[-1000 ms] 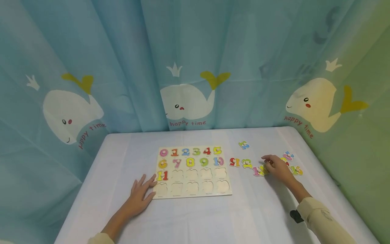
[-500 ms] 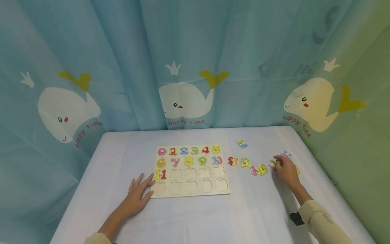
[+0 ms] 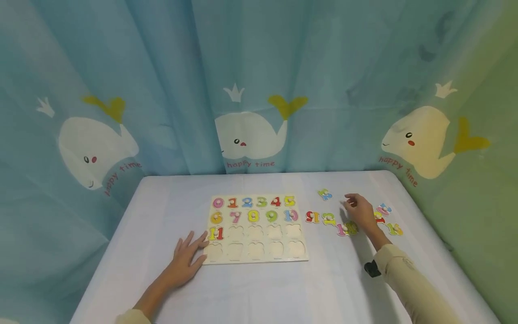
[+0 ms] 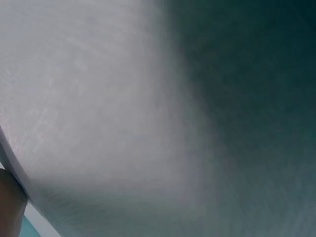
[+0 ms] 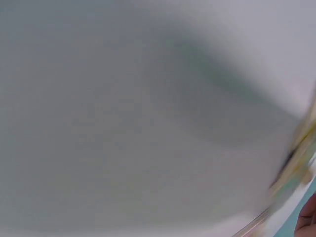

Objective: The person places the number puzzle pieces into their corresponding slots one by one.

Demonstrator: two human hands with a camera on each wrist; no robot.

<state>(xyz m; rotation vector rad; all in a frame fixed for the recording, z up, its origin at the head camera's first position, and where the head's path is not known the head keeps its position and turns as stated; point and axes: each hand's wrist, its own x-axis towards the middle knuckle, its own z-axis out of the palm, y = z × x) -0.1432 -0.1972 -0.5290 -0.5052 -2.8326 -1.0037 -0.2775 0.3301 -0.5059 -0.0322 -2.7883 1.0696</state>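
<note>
A wooden number puzzle board (image 3: 256,260) lies flat on the table, with numerals 0 to 11 in its upper recesses and bare recesses below. My left hand (image 3: 185,262) rests with spread fingers at the board's left edge. To the right of the board my right hand (image 3: 361,212) hovers above the table, fingers loosely bent, with nothing visible in them. Close by on its left is a green-and-blue number piece (image 3: 325,194). Below the hand lies a pink-and-yellow piece (image 3: 341,230). In the right wrist view, blurred pieces and a bit of the hand (image 5: 307,217) show at the edge.
A red 15 piece (image 3: 312,217) and a green-yellow 13 piece (image 3: 329,219) lie just right of the board. More pieces, including a pink-and-blue one (image 3: 384,209) and a green-yellow one (image 3: 394,229), lie farther right. A whale-print curtain (image 3: 323,135) stands behind the table.
My right hand moved right over the far-right pieces, then back left and away toward the green-and-blue piece. The left hand has stayed at the board's edge.
</note>
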